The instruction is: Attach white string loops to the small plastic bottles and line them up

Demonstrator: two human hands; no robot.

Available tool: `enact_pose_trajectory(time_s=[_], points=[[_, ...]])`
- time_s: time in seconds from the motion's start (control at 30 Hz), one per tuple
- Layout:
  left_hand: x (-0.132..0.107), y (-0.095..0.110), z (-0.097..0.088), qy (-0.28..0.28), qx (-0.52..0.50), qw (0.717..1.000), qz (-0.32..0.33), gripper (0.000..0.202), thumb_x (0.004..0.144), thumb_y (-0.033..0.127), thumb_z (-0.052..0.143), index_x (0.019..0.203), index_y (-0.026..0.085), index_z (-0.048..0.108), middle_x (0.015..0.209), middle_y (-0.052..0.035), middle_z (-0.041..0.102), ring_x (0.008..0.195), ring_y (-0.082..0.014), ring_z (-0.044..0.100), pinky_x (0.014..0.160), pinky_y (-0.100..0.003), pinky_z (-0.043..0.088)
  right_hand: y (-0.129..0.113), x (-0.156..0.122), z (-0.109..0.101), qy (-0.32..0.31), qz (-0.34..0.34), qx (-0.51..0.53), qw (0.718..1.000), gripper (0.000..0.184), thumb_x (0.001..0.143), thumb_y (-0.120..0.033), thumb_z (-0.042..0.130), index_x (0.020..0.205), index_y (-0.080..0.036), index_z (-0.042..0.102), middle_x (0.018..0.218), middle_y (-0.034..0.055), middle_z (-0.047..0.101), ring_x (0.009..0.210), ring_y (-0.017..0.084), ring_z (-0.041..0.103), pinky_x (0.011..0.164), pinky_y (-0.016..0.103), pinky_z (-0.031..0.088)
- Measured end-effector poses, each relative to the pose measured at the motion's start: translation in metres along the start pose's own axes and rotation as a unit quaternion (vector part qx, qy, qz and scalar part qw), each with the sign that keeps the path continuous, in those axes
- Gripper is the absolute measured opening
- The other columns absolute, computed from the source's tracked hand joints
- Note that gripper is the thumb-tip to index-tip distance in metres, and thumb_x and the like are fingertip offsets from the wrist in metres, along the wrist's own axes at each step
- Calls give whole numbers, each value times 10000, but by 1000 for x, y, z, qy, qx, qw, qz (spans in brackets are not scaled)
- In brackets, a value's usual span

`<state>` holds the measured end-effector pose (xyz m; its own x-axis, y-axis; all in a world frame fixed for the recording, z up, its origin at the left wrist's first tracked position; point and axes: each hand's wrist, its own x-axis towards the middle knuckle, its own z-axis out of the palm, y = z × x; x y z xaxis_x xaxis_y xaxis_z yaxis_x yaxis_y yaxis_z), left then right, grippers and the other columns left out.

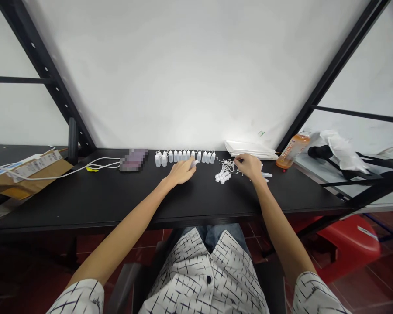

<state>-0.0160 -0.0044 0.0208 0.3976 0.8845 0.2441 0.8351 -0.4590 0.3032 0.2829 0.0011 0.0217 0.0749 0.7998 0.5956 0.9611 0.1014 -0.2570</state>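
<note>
My left hand is closed around a small translucent plastic bottle, its white top pointing right. Behind it, several similar small bottles stand upright in a row along the back of the black table. My right hand pinches at the edge of a tangle of white strings; a string seems to be between thumb and finger, though it is very small in view. Just in front of the strings lies a cluster of small white caps. Clear plastic pieces show partly beside my right wrist.
Flat white plastic bags are stacked against the wall. An orange drink bottle leans at the right by the black frame. On the left are a blurred-out flat object, a white cable and a cardboard package. A red stool stands below right.
</note>
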Motion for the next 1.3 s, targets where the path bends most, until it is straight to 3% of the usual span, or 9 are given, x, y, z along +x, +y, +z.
enact_pose_trajectory(time_s=[0.1,0.17,0.23,0.3,0.4,0.53,0.77,1.0,1.3], points=[[0,0,1,-1,0,1000,5,255,925,322,371,1109,223,517,855,-63,670,818,-269,634,702,-342,419,18,-6,-22,181,89,-18,979,237,866,-280,513,884,-179,727,929,114,717,881,257,632,743,338,423],[0,0,2,-2,0,1000,10,258,924,319,373,1112,220,519,864,-69,671,828,-278,635,702,-345,418,35,-11,-35,211,163,-35,963,224,844,-316,556,869,-178,731,919,122,714,847,274,631,724,354,422],[1,0,3,-5,1,1000,13,254,923,322,380,1108,219,521,845,-68,664,826,-277,634,699,-338,414,49,-18,-42,176,203,-27,963,209,806,-366,617,828,-195,735,833,100,717,794,277,632,694,353,420],[1,0,4,-8,2,1000,13,245,923,324,386,1096,221,526,821,-63,655,821,-275,635,699,-333,410,55,-26,-42,139,201,-2,970,212,790,-397,643,784,-204,732,751,78,711,749,267,634,672,341,421],[1,0,5,-12,0,1000,15,251,928,343,383,1088,222,533,816,-67,653,833,-289,636,695,-337,410,47,-35,-30,97,111,41,988,215,811,-386,619,761,-206,726,752,66,717,717,234,639,667,321,432],[-2,2,5,-8,-6,1000,23,307,948,429,358,1080,218,537,817,-69,658,837,-290,641,688,-335,414,22,-36,-8,-31,-42,49,997,136,802,-319,633,819,-230,735,887,39,735,757,212,643,683,303,432],[-4,4,5,-23,-4,1000,19,338,961,458,343,1067,209,545,806,-65,673,834,-287,658,697,-331,429,-3,-17,12,-142,-78,-16,987,183,854,-289,589,896,-211,749,981,61,718,858,218,638,633,271,382],[-3,3,7,-17,-1,1000,18,355,960,470,327,1077,213,543,848,-72,678,862,-298,656,699,-337,435,-11,-9,17,-158,-39,-17,986,221,840,-241,566,972,-234,743,971,30,743,901,225,654,664,269,406],[-4,4,6,-15,-6,1000,22,335,960,456,333,1071,214,537,832,-61,676,853,-282,658,689,-323,432,-2,-4,22,-168,-15,54,984,219,786,-242,627,968,-224,747,887,16,759,844,226,668,684,293,432]])
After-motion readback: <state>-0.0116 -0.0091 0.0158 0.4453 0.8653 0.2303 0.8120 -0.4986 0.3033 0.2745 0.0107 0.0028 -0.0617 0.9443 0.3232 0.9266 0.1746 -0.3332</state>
